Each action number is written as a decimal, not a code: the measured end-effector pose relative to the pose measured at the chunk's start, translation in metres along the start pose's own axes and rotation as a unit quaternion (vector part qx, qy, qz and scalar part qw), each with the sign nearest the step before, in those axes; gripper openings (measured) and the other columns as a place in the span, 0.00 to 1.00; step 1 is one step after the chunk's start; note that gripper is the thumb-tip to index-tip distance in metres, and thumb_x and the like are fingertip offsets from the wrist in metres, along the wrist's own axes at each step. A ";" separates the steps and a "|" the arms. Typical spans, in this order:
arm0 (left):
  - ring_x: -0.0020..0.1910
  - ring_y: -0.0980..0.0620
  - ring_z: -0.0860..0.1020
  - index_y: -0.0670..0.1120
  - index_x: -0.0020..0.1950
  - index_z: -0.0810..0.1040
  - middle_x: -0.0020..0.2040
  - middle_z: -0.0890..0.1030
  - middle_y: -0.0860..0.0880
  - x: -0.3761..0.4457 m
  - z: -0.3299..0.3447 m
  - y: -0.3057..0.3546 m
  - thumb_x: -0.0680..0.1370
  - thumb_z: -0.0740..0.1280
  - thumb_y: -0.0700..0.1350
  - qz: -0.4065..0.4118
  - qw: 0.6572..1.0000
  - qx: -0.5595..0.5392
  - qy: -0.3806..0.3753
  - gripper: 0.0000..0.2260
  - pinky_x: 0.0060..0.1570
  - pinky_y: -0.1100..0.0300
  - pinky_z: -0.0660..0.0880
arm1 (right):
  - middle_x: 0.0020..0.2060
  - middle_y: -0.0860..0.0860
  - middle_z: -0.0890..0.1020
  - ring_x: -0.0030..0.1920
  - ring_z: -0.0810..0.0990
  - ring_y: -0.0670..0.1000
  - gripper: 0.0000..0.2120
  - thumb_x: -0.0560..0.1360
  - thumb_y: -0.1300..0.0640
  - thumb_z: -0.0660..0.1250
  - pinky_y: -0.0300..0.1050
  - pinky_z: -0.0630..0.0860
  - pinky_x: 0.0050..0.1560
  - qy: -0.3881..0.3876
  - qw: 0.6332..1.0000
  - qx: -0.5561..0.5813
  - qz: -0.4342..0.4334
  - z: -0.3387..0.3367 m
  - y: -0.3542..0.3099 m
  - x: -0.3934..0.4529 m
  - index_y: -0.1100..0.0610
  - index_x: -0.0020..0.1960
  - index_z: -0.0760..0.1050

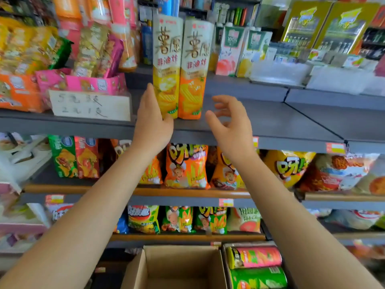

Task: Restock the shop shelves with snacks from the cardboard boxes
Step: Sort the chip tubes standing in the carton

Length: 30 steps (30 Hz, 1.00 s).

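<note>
Snack boxes, two of them, yellow (166, 67) and orange (192, 69), stand upright touching on the shelf (270, 117); left hand (153, 119) flat against the yellow one, right hand (231, 124) loose, empty.

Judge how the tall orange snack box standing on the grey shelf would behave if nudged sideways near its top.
The tall orange snack box stands upright on a narrow base, so it would probably tip rather than slide. The matching tall yellow snack box beside it might stop a leftward fall. Its cardboard looks stiff, and, holding crisps, it is likely light.
</note>
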<state>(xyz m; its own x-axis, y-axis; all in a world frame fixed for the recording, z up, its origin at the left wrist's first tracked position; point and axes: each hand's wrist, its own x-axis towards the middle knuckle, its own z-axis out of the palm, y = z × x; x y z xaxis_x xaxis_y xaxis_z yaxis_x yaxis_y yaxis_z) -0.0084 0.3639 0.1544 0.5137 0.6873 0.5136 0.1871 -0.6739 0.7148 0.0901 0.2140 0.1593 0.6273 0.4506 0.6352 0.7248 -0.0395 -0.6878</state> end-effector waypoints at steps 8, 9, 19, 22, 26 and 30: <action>0.52 0.55 0.76 0.50 0.59 0.77 0.53 0.75 0.55 -0.216 0.120 -0.020 0.81 0.62 0.42 0.022 0.970 -0.054 -0.235 0.09 0.51 0.57 0.74 | 0.36 0.57 0.81 0.37 0.78 0.56 0.05 0.80 0.59 0.65 0.49 0.74 0.39 -0.129 0.963 -0.080 0.224 -0.093 0.129 -0.216 0.58 0.50 0.80; 0.51 0.55 0.77 0.52 0.58 0.78 0.52 0.77 0.55 -0.245 0.142 -0.032 0.81 0.62 0.43 -0.031 0.948 -0.036 -0.314 0.08 0.49 0.57 0.74 | 0.38 0.56 0.82 0.39 0.79 0.55 0.06 0.80 0.58 0.66 0.49 0.74 0.41 -0.162 0.937 -0.118 0.285 -0.106 0.151 -0.246 0.58 0.51 0.80; 0.67 0.48 0.72 0.48 0.76 0.65 0.72 0.69 0.46 -0.462 0.244 -0.059 0.79 0.69 0.47 -0.273 0.763 0.078 -0.580 0.27 0.55 0.60 0.69 | 0.80 0.51 0.51 0.80 0.48 0.56 0.47 0.70 0.37 0.72 0.66 0.49 0.77 -0.537 0.723 -0.354 0.250 -0.202 0.247 -0.465 0.47 0.80 0.52; 0.70 0.46 0.69 0.49 0.80 0.58 0.76 0.63 0.45 -0.479 0.254 -0.049 0.80 0.67 0.45 -0.307 0.771 0.102 -0.548 0.31 0.53 0.61 0.67 | 0.81 0.55 0.39 0.80 0.36 0.59 0.48 0.76 0.50 0.70 0.68 0.42 0.76 -0.574 0.697 -0.395 0.170 -0.206 0.254 -0.478 0.50 0.81 0.38; 0.55 0.51 0.78 0.50 0.77 0.63 0.65 0.74 0.47 -0.491 0.255 -0.040 0.78 0.68 0.43 -0.389 0.788 0.061 -0.474 0.28 0.39 0.64 0.72 | 0.79 0.57 0.35 0.78 0.33 0.62 0.49 0.75 0.49 0.70 0.70 0.41 0.74 -0.601 0.677 -0.408 0.122 -0.211 0.268 -0.479 0.48 0.81 0.37; 0.47 0.51 0.80 0.49 0.64 0.72 0.49 0.79 0.52 -0.506 0.241 -0.041 0.79 0.67 0.47 -0.505 0.787 0.022 -0.354 0.14 0.51 0.51 0.80 | 0.79 0.59 0.36 0.78 0.35 0.66 0.50 0.73 0.39 0.70 0.71 0.41 0.75 -0.609 0.681 -0.401 0.073 -0.216 0.275 -0.478 0.50 0.81 0.41</action>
<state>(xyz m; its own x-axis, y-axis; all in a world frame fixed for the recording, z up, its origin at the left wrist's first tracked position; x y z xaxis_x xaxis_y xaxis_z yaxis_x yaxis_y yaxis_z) -0.0740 -0.0218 -0.2493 0.4191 0.5655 -0.7103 0.8204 0.0993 0.5631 0.0512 -0.2054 -0.2574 0.3628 0.7752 -0.5172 0.9084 -0.4180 0.0108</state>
